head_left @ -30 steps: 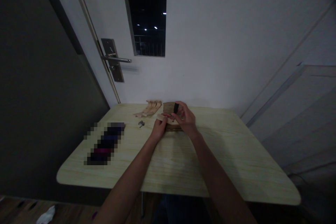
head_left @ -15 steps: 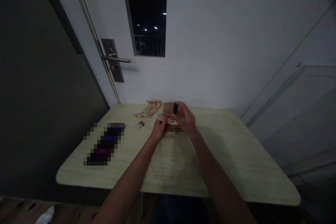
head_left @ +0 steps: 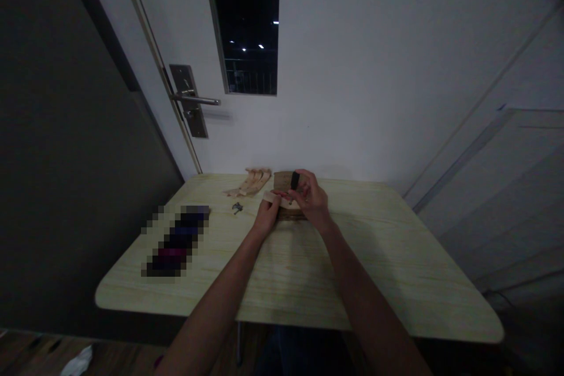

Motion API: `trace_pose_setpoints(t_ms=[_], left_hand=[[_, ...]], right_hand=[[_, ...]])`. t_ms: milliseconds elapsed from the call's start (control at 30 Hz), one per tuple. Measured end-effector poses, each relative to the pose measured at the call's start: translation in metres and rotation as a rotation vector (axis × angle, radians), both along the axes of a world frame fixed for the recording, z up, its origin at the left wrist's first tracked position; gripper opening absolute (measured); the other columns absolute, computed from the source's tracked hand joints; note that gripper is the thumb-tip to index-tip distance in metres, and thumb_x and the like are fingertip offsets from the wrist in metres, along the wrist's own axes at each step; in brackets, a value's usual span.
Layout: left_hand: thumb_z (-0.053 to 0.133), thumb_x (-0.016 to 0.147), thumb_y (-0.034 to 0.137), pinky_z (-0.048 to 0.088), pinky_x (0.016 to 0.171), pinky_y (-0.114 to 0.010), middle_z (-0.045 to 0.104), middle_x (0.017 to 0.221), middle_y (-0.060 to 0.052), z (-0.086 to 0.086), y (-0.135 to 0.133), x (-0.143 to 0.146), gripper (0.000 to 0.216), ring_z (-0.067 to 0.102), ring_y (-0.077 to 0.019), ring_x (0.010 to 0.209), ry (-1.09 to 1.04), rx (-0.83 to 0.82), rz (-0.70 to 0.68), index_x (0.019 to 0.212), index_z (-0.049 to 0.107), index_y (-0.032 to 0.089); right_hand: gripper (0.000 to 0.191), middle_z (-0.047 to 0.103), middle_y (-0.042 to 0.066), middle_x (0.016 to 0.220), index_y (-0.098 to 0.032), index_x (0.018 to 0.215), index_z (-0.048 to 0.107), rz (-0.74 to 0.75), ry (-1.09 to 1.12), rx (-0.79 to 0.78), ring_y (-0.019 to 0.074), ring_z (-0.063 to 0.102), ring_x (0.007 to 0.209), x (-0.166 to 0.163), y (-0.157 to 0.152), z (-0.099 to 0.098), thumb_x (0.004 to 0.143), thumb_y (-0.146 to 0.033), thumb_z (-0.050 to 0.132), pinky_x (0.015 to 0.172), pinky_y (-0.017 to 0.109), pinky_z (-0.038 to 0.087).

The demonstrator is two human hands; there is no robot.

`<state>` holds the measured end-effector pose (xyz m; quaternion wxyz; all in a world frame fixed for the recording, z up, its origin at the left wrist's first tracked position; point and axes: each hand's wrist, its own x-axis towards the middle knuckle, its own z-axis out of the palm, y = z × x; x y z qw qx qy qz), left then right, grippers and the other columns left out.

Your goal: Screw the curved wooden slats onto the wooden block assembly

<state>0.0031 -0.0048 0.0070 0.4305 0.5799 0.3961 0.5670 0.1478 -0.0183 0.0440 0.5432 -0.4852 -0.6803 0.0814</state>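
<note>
My right hand (head_left: 314,200) is closed around a small screwdriver, its black handle (head_left: 295,180) pointing up and a little tilted. Below it, a small shiny screw (head_left: 289,202) shows by the fingertips at a pale wooden piece (head_left: 286,204). My left hand (head_left: 267,213) pinches the left end of that piece and steadies it over a brown wooden block (head_left: 282,180). The fingers partly hide where tool and screw meet. Just left of my left hand lies a small pile of screws (head_left: 237,208).
Several pale curved wooden pieces (head_left: 252,182) lie at the table's back edge. A blurred-out dark object (head_left: 178,241) rests on the left of the table (head_left: 388,270). Behind stands a white door with a metal handle (head_left: 196,100).
The black handle has turned and tilted slightly as the fingers of my right hand shifted on it. My left hand stays in place.
</note>
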Motion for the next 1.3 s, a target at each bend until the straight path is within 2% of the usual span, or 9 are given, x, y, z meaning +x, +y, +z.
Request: trace_pose_setpoints(t_ms=[100,367,433,567,733,933,1000,1167,1300], left_hand=[[0.056,0.084,0.047,0.046,0.088,-0.032,0.068,0.081,-0.004,-0.0001,-0.0003,-0.0005,0.029,0.061,-0.0204,0.087,0.005,0.0,0.006,0.08,0.063,0.019],[0.055,0.084,0.048,0.045,0.088,-0.033,0.067,0.085,-0.005,-0.007,0.0042,-0.0004,0.03,0.061,-0.0207,0.088,-0.01,0.026,0.001,0.083,0.063,0.018],[0.055,0.083,0.049,0.045,0.089,-0.033,0.068,0.086,-0.005,-0.0064,0.0039,0.0001,0.031,0.061,-0.0209,0.089,-0.014,0.019,0.001,0.082,0.062,0.019],[0.057,0.083,0.05,0.046,0.087,-0.032,0.068,0.085,-0.005,-0.004,0.0022,0.0004,0.032,0.061,-0.0204,0.087,-0.018,-0.018,0.016,0.083,0.062,0.018],[0.058,0.082,0.047,0.047,0.088,-0.032,0.069,0.087,-0.005,-0.0035,0.0015,-0.0011,0.029,0.062,-0.02,0.089,-0.003,-0.023,0.022,0.085,0.062,0.018],[0.056,0.083,0.05,0.046,0.087,-0.032,0.067,0.087,-0.005,-0.0079,0.0041,-0.001,0.033,0.061,-0.0201,0.088,-0.017,-0.006,0.004,0.084,0.063,0.018],[0.055,0.084,0.051,0.046,0.088,-0.032,0.067,0.087,-0.005,-0.0088,0.0046,-0.0006,0.034,0.061,-0.0199,0.089,-0.024,-0.002,-0.001,0.085,0.063,0.018],[0.056,0.084,0.051,0.045,0.089,-0.032,0.068,0.086,-0.005,-0.0045,0.0023,-0.0004,0.034,0.061,-0.02,0.091,-0.013,0.001,0.006,0.083,0.062,0.018],[0.056,0.083,0.049,0.046,0.089,-0.031,0.067,0.086,-0.005,-0.0013,0.0002,-0.0008,0.032,0.06,-0.0203,0.091,0.005,-0.015,0.006,0.083,0.062,0.018]], right_hand=[[0.045,0.064,-0.002,0.076,-0.028,0.121,0.056,-0.039,-0.02,0.021,0.0136,0.057,0.059,-0.0019,-0.0011,-0.0003,0.081,-0.045,0.068,0.059,0.027,0.048],[0.043,0.072,0.002,0.096,-0.028,0.129,0.048,0.089,-0.011,0.018,0.0187,0.069,0.086,0.0012,-0.0038,0.0003,0.088,-0.034,0.058,0.081,0.034,0.053],[0.043,0.071,0.001,0.09,-0.028,0.129,0.049,0.088,-0.008,0.016,0.0183,0.068,0.083,0.0019,-0.0027,-0.0003,0.088,-0.035,0.059,0.079,0.033,0.053],[0.045,0.063,-0.003,0.076,-0.029,0.127,0.052,0.013,-0.038,0.007,0.0145,0.061,0.064,0.0007,-0.0005,-0.0018,0.085,-0.04,0.063,0.065,0.028,0.051],[0.048,0.061,-0.003,0.072,-0.028,0.123,0.053,-0.057,-0.06,0.032,0.0135,0.054,0.055,-0.0026,-0.0012,-0.001,0.081,-0.048,0.068,0.056,0.027,0.046],[0.041,0.071,0.003,0.099,-0.027,0.128,0.049,0.035,-0.033,0.039,0.0183,0.067,0.078,-0.001,-0.0038,0.0001,0.089,-0.039,0.056,0.074,0.033,0.054],[0.041,0.071,0.003,0.099,-0.028,0.129,0.048,0.087,0.004,0.016,0.0187,0.069,0.085,0.0001,-0.0037,0.0004,0.09,-0.036,0.055,0.078,0.033,0.054],[0.042,0.066,-0.002,0.077,-0.027,0.126,0.05,0.054,0.016,-0.009,0.0156,0.064,0.067,-0.0002,-0.0013,0.0006,0.086,-0.036,0.062,0.066,0.028,0.051],[0.045,0.062,-0.004,0.073,-0.027,0.122,0.053,-0.045,-0.017,-0.016,0.013,0.056,0.056,-0.0027,0.0005,-0.0015,0.082,-0.041,0.068,0.057,0.026,0.045]])
